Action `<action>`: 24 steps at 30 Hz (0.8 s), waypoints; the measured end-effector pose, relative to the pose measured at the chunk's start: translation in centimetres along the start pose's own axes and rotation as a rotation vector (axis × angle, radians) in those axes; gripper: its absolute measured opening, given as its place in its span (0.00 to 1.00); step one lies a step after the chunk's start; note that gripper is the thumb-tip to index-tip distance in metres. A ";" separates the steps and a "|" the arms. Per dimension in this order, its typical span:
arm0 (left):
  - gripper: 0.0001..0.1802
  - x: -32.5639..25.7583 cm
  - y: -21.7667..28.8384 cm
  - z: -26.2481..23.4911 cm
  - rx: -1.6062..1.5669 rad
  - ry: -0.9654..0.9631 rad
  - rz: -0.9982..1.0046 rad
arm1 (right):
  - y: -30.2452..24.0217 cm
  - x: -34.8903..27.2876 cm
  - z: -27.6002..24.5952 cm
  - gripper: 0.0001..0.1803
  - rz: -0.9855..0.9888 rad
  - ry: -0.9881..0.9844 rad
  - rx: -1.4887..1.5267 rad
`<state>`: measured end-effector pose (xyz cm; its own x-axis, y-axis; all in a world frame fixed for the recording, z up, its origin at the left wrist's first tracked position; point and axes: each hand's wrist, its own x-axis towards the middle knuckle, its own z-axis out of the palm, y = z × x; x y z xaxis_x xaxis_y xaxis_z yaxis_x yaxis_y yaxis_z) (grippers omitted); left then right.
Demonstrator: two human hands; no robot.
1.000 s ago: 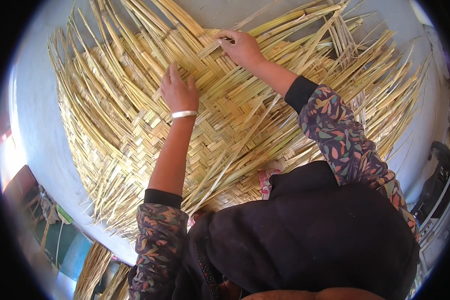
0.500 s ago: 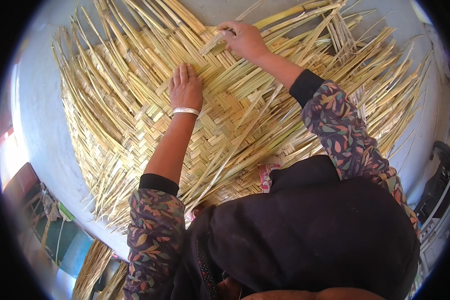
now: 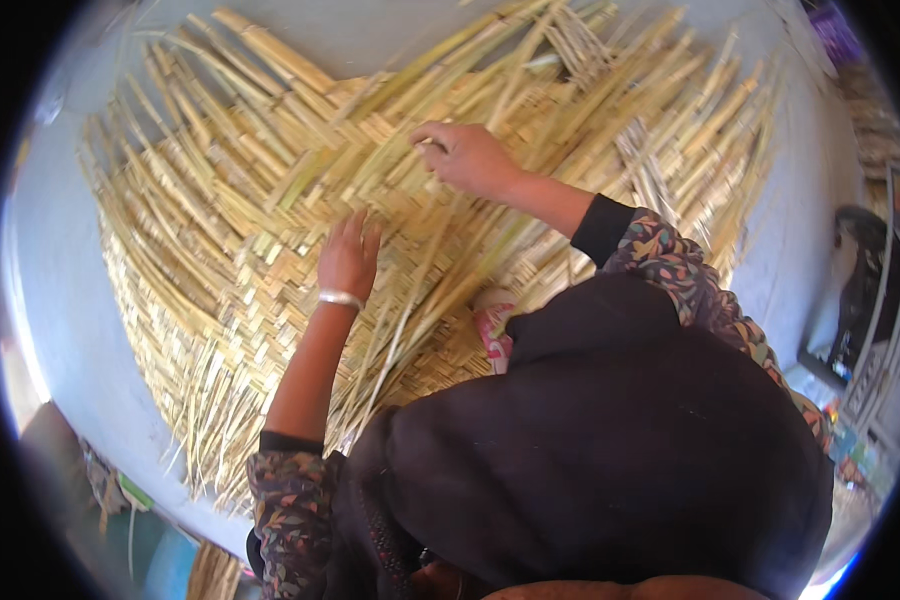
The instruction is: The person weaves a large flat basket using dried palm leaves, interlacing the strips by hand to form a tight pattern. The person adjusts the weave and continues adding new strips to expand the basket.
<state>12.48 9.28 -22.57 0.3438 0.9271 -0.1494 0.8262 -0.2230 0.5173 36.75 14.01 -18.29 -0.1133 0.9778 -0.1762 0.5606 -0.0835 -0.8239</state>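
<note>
A large woven mat (image 3: 295, 265) of pale yellow split reeds spreads over the ground, its herringbone weave tightest in the middle. My left hand (image 3: 350, 258) is over the weave with its fingers stretched out, a white bangle (image 3: 341, 299) at the wrist. I cannot tell whether it touches the mat. Farther off and to the right, my right hand (image 3: 467, 160) hovers over crossing reed strips (image 3: 380, 165), fingers curled toward the thumb. Motion blur hides what, if anything, is between them. Long unwoven reed ends (image 3: 275, 55) fan out from the mat's far edge.
Loose reeds (image 3: 670, 120) stick out on the right. Near my body, a pink-patterned shoe (image 3: 494, 332) rests on the mat. Grey floor (image 3: 60, 250) surrounds the weave. A bundle of dry stalks (image 3: 213, 572) lies at the lower left, and a dark object (image 3: 855, 270) stands at the right.
The view has shifted. My right hand has come back from the mat's far edge toward the weave; the strip end seen at its fingers is no longer distinguishable there. My left hand has drawn nearer to me.
</note>
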 end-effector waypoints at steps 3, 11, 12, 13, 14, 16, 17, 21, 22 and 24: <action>0.26 -3.2 2.7 -0.3 -0.192 -0.255 -0.206 | 0.3 -4.4 -0.9 0.13 0.000 0.019 -0.079; 0.17 -3.0 3.2 1.7 -0.624 -0.233 -0.360 | 3.7 -14.8 -3.3 0.14 0.418 0.189 0.200; 0.16 -2.9 3.1 2.0 -0.664 -0.221 -0.389 | 3.8 -16.0 -3.4 0.15 0.415 0.237 0.188; 0.16 -2.6 2.9 1.9 -0.701 -0.204 -0.417 | 3.4 -16.8 -3.6 0.15 0.405 0.285 0.179; 0.16 -2.6 2.8 1.9 -0.738 -0.186 -0.446 | 3.0 -17.5 -3.6 0.15 0.395 0.331 0.170; 0.18 -2.8 3.0 1.2 -0.772 -0.174 -0.481 | 2.9 -18.1 -3.6 0.16 0.425 0.305 0.165; 0.19 -2.9 3.4 0.5 -0.737 -0.164 -0.498 | 3.2 -18.1 -3.4 0.16 0.469 0.276 0.169; 0.21 -3.3 4.9 -1.6 -0.650 -0.099 -0.475 | 3.7 -17.4 -3.1 0.22 0.555 0.194 0.373; 0.21 -3.4 5.3 -2.3 -0.671 -0.079 -0.453 | 4.1 -17.1 -2.8 0.24 0.554 0.185 0.458; 0.22 -3.6 6.1 -3.4 -0.712 -0.042 -0.401 | 5.1 -16.0 -2.0 0.21 0.563 0.248 0.499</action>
<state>14.77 5.61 -16.03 0.1099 0.8805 -0.4610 0.4130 0.3815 0.8270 43.04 -1.71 -18.55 0.2970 0.7723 -0.5616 0.0383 -0.5973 -0.8011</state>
